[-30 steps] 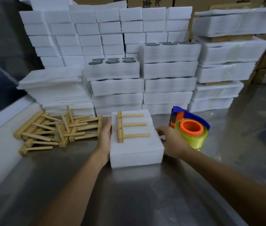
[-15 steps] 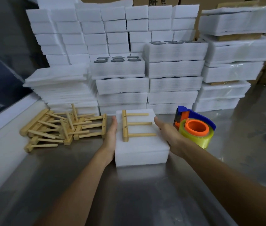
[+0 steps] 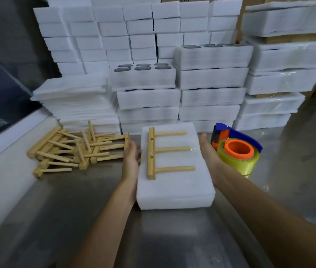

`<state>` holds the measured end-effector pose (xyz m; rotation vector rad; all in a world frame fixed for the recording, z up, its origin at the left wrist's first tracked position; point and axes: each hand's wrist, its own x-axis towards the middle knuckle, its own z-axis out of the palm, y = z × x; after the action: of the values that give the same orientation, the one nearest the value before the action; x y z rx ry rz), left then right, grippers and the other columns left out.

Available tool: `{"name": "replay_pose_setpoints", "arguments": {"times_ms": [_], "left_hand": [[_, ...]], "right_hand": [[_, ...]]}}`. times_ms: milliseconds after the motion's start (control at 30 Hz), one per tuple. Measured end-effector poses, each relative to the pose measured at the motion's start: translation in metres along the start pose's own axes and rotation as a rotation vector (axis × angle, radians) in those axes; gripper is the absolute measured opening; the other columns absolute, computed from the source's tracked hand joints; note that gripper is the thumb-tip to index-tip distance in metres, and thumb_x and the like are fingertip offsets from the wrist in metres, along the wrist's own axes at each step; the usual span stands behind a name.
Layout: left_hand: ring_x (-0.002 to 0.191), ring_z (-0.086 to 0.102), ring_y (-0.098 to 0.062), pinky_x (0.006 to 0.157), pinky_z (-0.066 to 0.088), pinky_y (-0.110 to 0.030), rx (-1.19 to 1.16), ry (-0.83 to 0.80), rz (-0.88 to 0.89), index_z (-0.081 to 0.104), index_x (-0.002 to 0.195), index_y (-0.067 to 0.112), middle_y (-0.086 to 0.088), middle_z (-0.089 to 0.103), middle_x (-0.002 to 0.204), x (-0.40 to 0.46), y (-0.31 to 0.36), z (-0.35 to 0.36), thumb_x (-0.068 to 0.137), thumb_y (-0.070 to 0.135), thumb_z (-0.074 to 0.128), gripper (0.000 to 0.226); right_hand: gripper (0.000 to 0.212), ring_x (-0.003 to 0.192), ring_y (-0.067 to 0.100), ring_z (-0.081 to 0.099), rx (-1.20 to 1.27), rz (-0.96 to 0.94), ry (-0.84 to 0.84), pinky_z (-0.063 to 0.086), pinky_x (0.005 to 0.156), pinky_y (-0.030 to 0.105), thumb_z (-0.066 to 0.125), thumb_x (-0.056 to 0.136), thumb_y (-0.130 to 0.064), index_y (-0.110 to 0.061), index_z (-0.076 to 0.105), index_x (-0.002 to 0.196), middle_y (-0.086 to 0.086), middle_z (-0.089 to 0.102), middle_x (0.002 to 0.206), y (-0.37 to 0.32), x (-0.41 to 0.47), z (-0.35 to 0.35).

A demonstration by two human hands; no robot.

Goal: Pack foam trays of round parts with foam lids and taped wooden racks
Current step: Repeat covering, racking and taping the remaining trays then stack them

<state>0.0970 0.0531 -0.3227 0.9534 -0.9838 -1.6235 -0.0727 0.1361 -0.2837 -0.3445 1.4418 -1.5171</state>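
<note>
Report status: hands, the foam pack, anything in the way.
Left hand and right hand open, flat against foam pack sides. Wooden rack lies on top. Tape dispenser close beside right hand.

a wooden rack [image 3: 165, 153] lies on the foam pack [image 3: 174, 182] on the table [image 3: 172, 238]. the left hand [image 3: 132, 161] and right hand [image 3: 209, 153] flank it. loose racks [image 3: 72, 149] lie left, a tape dispenser [image 3: 236, 149] right, foam stacks [image 3: 209, 80] behind.

left hand [image 3: 132, 163] slides from the near corner to mid-side of the foam pack [image 3: 174, 171], palm flat | right hand [image 3: 208, 151] uncurls, fingers straight along the right side | pack looks slightly raised, can't confirm
</note>
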Motion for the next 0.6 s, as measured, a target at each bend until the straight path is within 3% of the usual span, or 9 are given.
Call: {"name": "replay_pose_setpoints", "arguments": {"times_ms": [133,200,333,433,500,567,600], "left_hand": [[0.043,0.061,-0.004,0.038,0.043,-0.014,0.132,-0.022,-0.065,0.059,0.077,0.008,0.002,0.063,0.048,0.009,0.010,0.004,0.105,0.032,0.037,0.043],[0.030,0.052,0.001,0.033,0.037,-0.012,0.210,-0.011,-0.036,0.054,0.069,0.010,0.001,0.057,0.040,0.011,0.013,0.003,0.105,0.025,0.038,0.042],[0.031,0.051,0.003,0.035,0.037,-0.011,0.287,0.002,-0.026,0.052,0.067,0.011,0.005,0.055,0.037,0.012,0.013,0.002,0.106,0.014,0.034,0.043],[0.048,0.060,-0.006,0.044,0.044,-0.016,0.269,0.040,-0.026,0.055,0.072,0.015,0.000,0.060,0.053,0.012,0.011,0.004,0.106,0.018,0.035,0.040],[0.059,0.057,-0.013,0.047,0.044,-0.019,0.250,0.060,-0.039,0.056,0.074,0.017,-0.002,0.058,0.065,0.009,0.011,0.004,0.106,0.022,0.035,0.038],[0.052,0.058,-0.013,0.040,0.042,-0.016,0.242,0.076,-0.052,0.056,0.073,0.016,-0.002,0.059,0.057,0.009,0.010,0.003,0.106,0.023,0.036,0.039],[0.048,0.059,-0.012,0.037,0.040,-0.014,0.246,0.081,-0.065,0.055,0.073,0.015,-0.001,0.060,0.052,0.009,0.010,0.002,0.106,0.023,0.036,0.039]], "right_hand": [[0.048,0.032,0.012,0.059,0.000,-0.037,-0.019,0.034,0.023,0.018,0.034,0.104,-0.043,-0.010,0.051,0.075,0.001,0.062,0.042,0.002,0.002,0.004],[0.049,0.030,0.013,0.057,0.004,-0.037,-0.032,0.032,0.022,0.018,0.032,0.105,-0.044,-0.012,0.048,0.072,0.001,0.060,0.039,0.005,0.000,0.004],[0.047,0.034,0.006,0.056,-0.030,-0.082,-0.031,0.038,0.031,0.013,0.028,0.107,-0.032,-0.011,0.047,0.070,0.000,0.058,0.041,0.007,0.000,0.003],[0.039,0.058,0.003,0.040,-0.049,-0.128,0.034,0.037,0.053,0.012,0.027,0.108,-0.021,-0.021,0.033,0.069,-0.002,0.040,0.067,0.004,0.011,0.002],[0.041,0.051,0.002,0.045,-0.056,-0.117,0.055,0.037,0.051,0.013,0.027,0.108,-0.018,-0.020,0.034,0.068,-0.001,0.045,0.057,0.006,0.009,0.002],[0.044,0.032,0.003,0.051,-0.028,-0.128,0.007,0.040,0.042,0.015,0.027,0.108,-0.022,-0.013,0.041,0.067,-0.002,0.049,0.035,0.010,0.007,0.000],[0.046,0.029,0.005,0.052,0.019,-0.111,-0.012,0.043,0.040,0.018,0.028,0.108,-0.028,-0.010,0.046,0.069,-0.002,0.052,0.033,0.012,0.001,0.000]]}}
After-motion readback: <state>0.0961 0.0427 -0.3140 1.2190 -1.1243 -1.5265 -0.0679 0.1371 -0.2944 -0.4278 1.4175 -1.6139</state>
